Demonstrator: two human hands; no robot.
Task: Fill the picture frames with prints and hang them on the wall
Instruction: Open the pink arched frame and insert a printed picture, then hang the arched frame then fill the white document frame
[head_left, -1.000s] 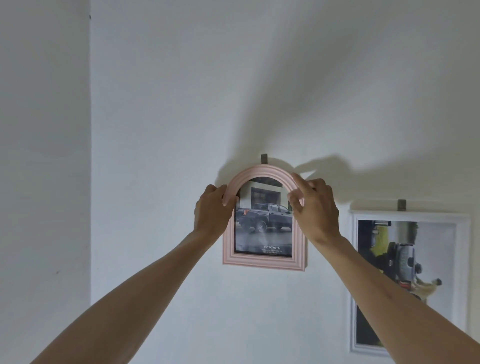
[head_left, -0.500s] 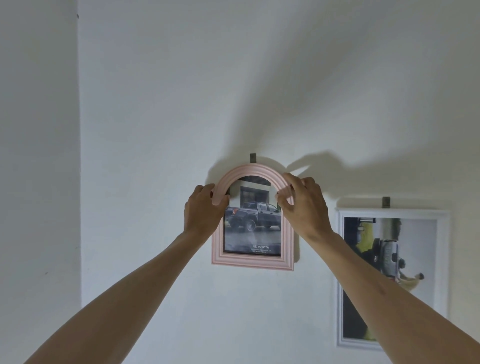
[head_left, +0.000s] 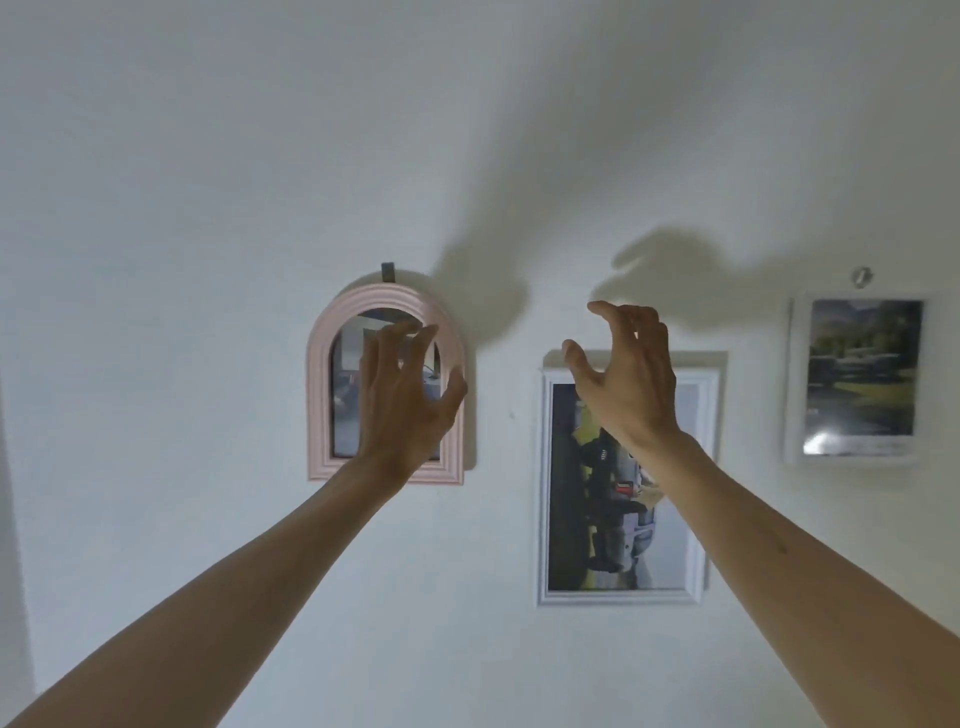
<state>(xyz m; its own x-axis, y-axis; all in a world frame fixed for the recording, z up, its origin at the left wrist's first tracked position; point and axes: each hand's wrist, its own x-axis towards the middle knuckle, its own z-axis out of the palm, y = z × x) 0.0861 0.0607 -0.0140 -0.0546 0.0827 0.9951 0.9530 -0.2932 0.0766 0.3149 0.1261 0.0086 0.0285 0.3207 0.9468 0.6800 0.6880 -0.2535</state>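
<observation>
Pink frame: hanging left of centre, on the wall hook.
Left hand: hovering spread, gripping nothing.
Right hand: hovering spread, gripping nothing.

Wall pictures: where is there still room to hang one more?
Bare wall lies left of the pink frame, below it, and all along above the frames. The strips between it, the white frame and the small frame are narrow. Both hands hover open there.

Ridged pink frame, glossy print
</observation>
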